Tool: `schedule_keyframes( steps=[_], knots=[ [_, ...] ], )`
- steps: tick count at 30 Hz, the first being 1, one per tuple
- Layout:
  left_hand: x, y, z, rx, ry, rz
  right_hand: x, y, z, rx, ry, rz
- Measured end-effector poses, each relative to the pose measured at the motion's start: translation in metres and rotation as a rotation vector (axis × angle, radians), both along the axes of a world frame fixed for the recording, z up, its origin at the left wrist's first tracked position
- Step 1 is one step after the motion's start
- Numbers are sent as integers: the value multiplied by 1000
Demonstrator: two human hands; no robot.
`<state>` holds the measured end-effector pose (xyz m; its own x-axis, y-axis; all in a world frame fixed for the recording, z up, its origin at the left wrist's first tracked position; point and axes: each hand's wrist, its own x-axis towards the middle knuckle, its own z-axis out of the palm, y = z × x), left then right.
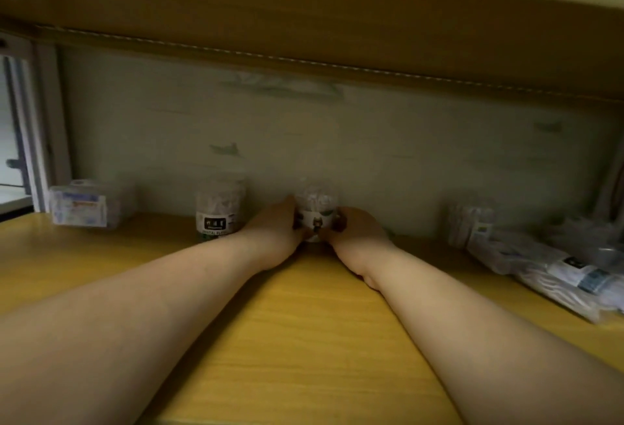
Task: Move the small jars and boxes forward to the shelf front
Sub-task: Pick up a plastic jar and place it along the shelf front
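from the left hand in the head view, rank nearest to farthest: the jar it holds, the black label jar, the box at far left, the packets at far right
1. Clear round plastic jar with a white label: centre, held between the left hand and the right hand.
2. Clear plastic jar with a black label: just to its left.
3. Clear plastic box with blue print: far left.
4. Flat clear plastic packets: far right.

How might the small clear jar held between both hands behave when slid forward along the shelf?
The jar stands upright and looks taller than wide, so it may tip if pushed high. The left hand and right hand grip it low, which helps. The wooden shelf looks smooth, so it should slide easily.
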<state>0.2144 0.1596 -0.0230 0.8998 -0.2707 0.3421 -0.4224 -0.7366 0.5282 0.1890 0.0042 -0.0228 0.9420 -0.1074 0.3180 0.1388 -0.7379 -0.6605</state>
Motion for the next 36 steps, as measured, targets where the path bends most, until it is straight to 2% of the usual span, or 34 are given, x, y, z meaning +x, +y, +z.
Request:
schedule_keyframes(
  steps=[6,12,16,24,27,31,36],
  knots=[
    [-21,2,10,-38,43,-71,-14,0,8,132,54,-118],
    [-88,8,29,-25,201,29,-59,5,12,258,142,-127],
    [-141,16,33,-90,355,127,-106,1,10,361,195,-24],
    [-216,12,19,-195,184,291,-208,-22,10,283,161,105],
    [-221,9,19,-216,170,312,-217,-24,7,316,116,86],
    [-223,3,16,-141,123,315,-221,-18,4,335,66,60],
    [-220,4,12,-153,95,296,-224,-12,4,234,15,38]
  ],
)
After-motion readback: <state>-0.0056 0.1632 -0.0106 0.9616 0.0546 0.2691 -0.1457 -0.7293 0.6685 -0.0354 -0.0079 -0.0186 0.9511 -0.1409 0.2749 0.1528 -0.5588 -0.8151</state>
